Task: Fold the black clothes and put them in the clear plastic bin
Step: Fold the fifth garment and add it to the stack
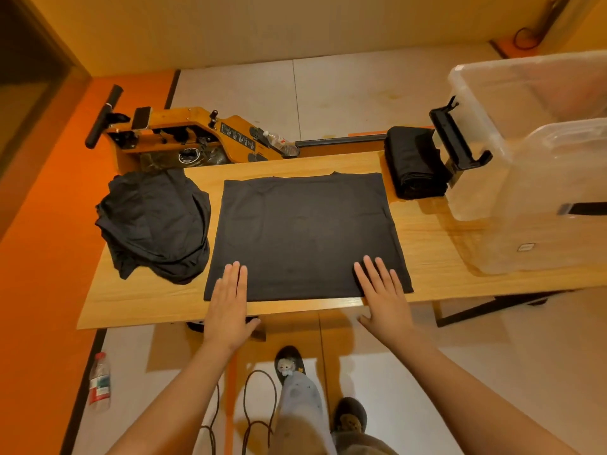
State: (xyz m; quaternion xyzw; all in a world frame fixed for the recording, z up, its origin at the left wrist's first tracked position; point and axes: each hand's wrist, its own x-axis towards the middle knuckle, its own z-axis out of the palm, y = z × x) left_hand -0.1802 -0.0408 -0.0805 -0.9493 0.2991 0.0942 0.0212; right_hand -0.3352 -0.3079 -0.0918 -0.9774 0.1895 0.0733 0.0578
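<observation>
Looking down from the head view, the only one we have. We see one black shirt (305, 234) spread flat on the surface (138, 307), directly ahead of us. Its collar notch is at the far edge and the hem is at the near edge, so its body axis runs straight away from us. We see no sleeves sticking out at the sides, so we judge they are already tucked in.

Left hand (228, 303): fingers straight and together, lying flat on the near-left corner of the shirt, with the palm overhanging the surface edge. Right hand (384, 293): fingers straight and slightly spread, flat on the near-right corner. Neither hand grips anything. Both press or rest on the hem, fingers pointing toward the collar.

Key relation: the hem is under both hands and the collar lies straight ahead, away from us. We judge the next fold runs near to far, hem carried up to the collar, one hand on each corner. It should be symmetric, with neither hand favoured.

An unfolded pile of black clothes (154, 221) sits at the left end of the surface, just beside the shirt and nearer the left hand. A folded stack (415, 162) sits at the far right, against the clear plastic bin (476, 70). The bin is on the right, well apart from the shirt, so we expect the right hand to lead the transfer.

Risk: dark cloth hides wrinkles, so we can't confirm the layers are flat.
</observation>
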